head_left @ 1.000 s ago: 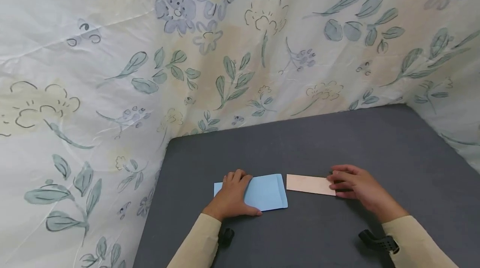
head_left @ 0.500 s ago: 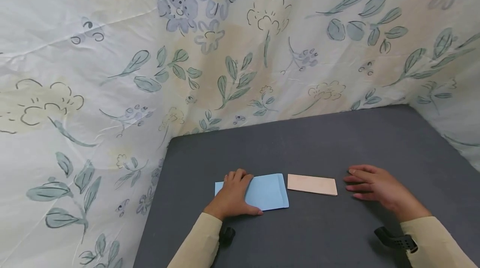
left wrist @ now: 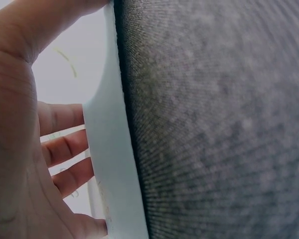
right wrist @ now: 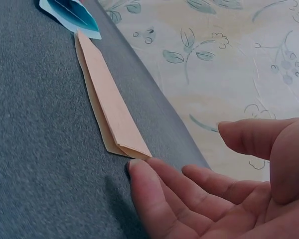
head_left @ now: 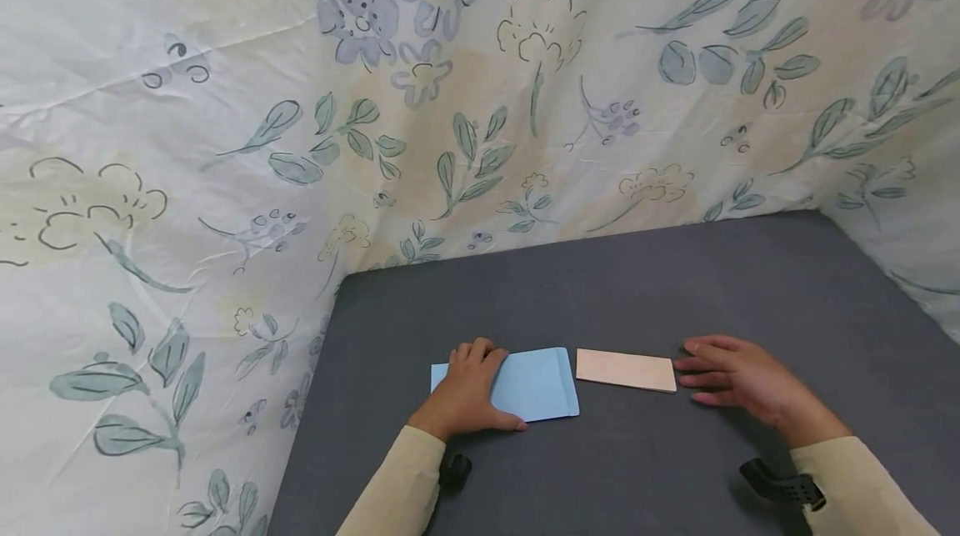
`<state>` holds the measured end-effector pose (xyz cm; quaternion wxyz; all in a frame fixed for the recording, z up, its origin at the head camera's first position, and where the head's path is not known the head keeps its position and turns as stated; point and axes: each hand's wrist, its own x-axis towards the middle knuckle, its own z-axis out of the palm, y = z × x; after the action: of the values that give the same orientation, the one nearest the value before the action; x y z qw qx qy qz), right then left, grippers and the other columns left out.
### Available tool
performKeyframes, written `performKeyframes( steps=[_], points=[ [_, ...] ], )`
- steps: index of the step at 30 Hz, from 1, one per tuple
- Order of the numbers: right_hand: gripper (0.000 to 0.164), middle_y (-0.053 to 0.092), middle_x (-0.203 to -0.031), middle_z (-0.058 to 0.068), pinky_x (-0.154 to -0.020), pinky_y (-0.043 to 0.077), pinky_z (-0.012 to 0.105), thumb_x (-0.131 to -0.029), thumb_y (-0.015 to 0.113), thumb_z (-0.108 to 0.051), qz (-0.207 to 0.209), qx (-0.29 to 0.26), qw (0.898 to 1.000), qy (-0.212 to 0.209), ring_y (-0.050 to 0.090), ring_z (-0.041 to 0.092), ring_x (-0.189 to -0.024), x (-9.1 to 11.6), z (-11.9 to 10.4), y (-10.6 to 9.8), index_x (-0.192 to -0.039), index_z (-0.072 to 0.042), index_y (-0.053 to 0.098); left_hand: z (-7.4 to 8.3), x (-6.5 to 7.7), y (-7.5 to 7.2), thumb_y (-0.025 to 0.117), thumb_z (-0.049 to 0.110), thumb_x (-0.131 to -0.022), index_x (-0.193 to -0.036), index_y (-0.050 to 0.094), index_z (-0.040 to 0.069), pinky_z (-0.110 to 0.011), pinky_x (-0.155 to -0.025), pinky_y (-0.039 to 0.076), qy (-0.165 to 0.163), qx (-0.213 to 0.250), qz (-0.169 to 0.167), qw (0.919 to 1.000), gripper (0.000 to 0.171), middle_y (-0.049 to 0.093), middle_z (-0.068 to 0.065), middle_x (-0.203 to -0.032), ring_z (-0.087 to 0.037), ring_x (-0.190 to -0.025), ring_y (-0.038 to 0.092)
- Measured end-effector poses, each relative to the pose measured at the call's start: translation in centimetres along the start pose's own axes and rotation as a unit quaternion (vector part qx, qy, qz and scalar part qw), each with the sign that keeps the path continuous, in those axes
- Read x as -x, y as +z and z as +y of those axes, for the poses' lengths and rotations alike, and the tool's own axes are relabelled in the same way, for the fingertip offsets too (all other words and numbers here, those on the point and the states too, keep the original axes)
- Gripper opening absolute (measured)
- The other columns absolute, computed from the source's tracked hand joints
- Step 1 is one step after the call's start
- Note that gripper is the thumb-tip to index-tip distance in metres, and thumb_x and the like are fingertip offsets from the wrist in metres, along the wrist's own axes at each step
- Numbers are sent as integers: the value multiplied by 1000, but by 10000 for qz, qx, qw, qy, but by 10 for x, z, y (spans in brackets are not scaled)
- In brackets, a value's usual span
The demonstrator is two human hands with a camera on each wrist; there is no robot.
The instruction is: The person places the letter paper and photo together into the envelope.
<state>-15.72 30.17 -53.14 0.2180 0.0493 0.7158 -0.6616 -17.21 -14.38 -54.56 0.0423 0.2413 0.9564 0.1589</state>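
Observation:
A light blue envelope [head_left: 531, 383] lies on the dark table in the head view. My left hand [head_left: 468, 394] lies across it, thumb at the near edge and fingertips at the far edge, gripping it between them; the palm hides its left part. In the right wrist view the mouth of the blue envelope [right wrist: 72, 12] gapes. A folded peach paper [head_left: 626, 370] sits just right of that mouth, its layers slightly parted at the near end in the right wrist view. Beside this right end is my right hand [head_left: 738, 382], fingers loosely bent, thumb apart, holding nothing, fingertips right by the paper.
A dark grey tabletop [head_left: 570, 294] extends around both papers. Floral cloth [head_left: 465, 102] hangs behind the table and along its left and right sides. Each wrist wears a black strap, such as the right strap [head_left: 780, 486].
My right hand drew back rightward from the peach paper's end, then came partway back left toward it. The left hand and the blue envelope stay in place.

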Motion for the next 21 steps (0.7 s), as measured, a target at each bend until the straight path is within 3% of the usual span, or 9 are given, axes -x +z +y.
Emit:
performKeyframes(
  steps=[11,16,21],
  points=[
    [64,65,-140,20,-91,60,44,-115,60,-28,-18,-165,9986,-498,72,19,-114,-2,2,12,-159,12,38,-2,-2,1,90,78,-70,-156,57,15,-56,-117,34,21,-61,-1,10000,112,49,-4,-144,-26,-131,42],
    [59,64,-130,15,-89,61,42,-113,64,-16,15,-325,9954,-901,73,23,-109,-7,6,17,-158,12,37,-1,-1,-1,91,76,-70,-157,58,15,-56,-117,34,-11,-55,-4,10000,112,49,-4,-144,-26,-132,42],
    [59,61,-120,13,-85,61,36,-106,71,-3,298,-382,9932,-1062,70,18,-101,-13,10,28,-153,15,38,-1,-1,-2,92,75,-70,-157,57,15,-56,-117,34,17,-2,-30,10000,111,49,-4,-144,-27,-132,42]
  ],
)
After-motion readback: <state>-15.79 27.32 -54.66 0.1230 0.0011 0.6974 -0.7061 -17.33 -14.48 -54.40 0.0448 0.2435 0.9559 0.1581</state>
